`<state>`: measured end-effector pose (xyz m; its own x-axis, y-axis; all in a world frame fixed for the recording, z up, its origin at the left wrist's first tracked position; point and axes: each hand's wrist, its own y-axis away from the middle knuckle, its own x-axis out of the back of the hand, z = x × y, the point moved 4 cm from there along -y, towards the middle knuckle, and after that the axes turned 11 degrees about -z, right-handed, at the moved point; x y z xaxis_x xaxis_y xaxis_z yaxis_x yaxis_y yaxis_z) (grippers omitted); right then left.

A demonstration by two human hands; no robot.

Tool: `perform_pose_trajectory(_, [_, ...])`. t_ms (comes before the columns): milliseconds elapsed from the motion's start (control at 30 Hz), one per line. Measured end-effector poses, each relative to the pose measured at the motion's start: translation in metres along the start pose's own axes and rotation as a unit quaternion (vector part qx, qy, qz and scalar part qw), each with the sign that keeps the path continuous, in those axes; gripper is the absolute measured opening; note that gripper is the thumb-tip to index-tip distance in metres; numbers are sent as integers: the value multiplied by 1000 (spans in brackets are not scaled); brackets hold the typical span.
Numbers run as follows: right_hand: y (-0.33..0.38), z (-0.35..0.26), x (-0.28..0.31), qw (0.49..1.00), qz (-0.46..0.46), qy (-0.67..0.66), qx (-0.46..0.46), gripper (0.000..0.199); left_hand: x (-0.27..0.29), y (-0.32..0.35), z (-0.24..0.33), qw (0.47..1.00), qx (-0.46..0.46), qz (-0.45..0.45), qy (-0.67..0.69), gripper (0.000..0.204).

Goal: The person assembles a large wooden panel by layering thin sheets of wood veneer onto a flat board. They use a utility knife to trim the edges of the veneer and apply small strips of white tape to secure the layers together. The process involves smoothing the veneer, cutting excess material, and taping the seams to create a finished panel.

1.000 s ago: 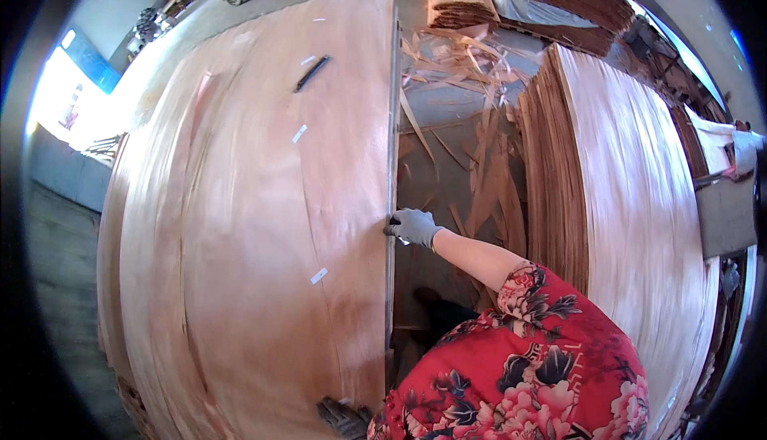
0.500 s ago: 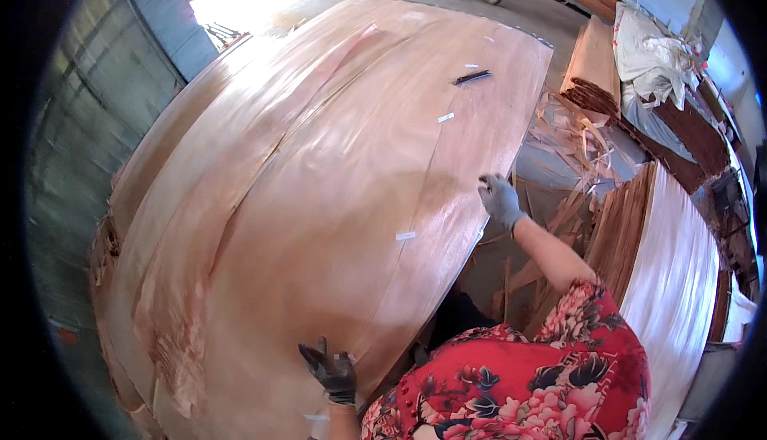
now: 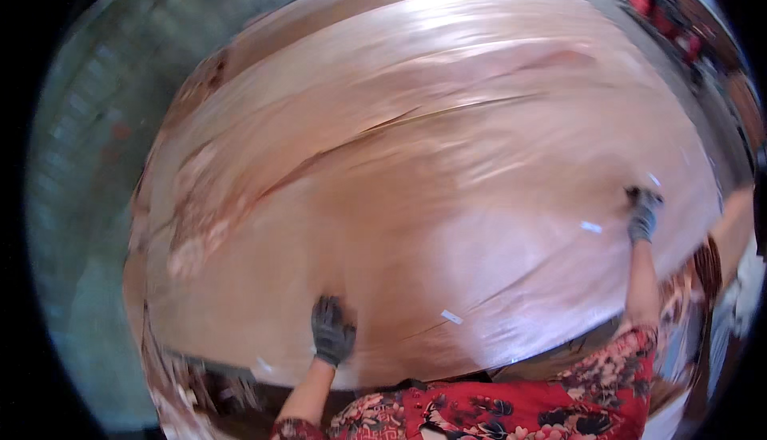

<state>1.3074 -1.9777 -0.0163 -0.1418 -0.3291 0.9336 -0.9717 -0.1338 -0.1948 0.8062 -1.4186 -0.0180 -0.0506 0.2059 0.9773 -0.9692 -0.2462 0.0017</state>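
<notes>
Beneath both hands lies a broad, reddish-tan wood veneer sheet (image 3: 383,240) with wrinkles and overlapping edges. My left hand (image 3: 332,332), in a dark grey glove, rests open and palm down near its front edge. Reaching to the sheet's right part, my gloved right hand (image 3: 643,215) has its fingers closed at a slim black tool (image 3: 633,193). Blur and the fingers hide most of that tool. White tape pieces lie nearby, one tape piece (image 3: 591,227) left of my right hand and another tape piece (image 3: 450,316) between the hands.
Ragged veneer edges (image 3: 209,73) stick out at the stack's left end. A greenish floor (image 3: 88,200) is at the left. A blurred red vehicle (image 3: 659,13) stands at the far right, and veneer scraps (image 3: 679,296) lie right of the stack.
My view has swung left. My right hand has moved from the sheet's right edge out to the black tool lying on it. My left hand has come down flat onto the sheet.
</notes>
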Motion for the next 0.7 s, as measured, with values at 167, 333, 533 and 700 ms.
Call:
perform_pose_trajectory(167, [-24,24,5,917,-126,-372,-68,23,3,-3,-1,1000,1,-9,-26,62])
perform_pose_trajectory(333, [-28,24,22,952,-229,203,9,34,15,-2,1,1000,-9,14,9,64])
perform_pose_trajectory(533, [2,46,-21,966,-149,-183,-105,43,8,4,-8,999,-5,12,46,54])
perform_pose_trajectory(700, [32,-46,-28,938,-173,-302,8,47,9,12,-12,994,-16,42,101,58])
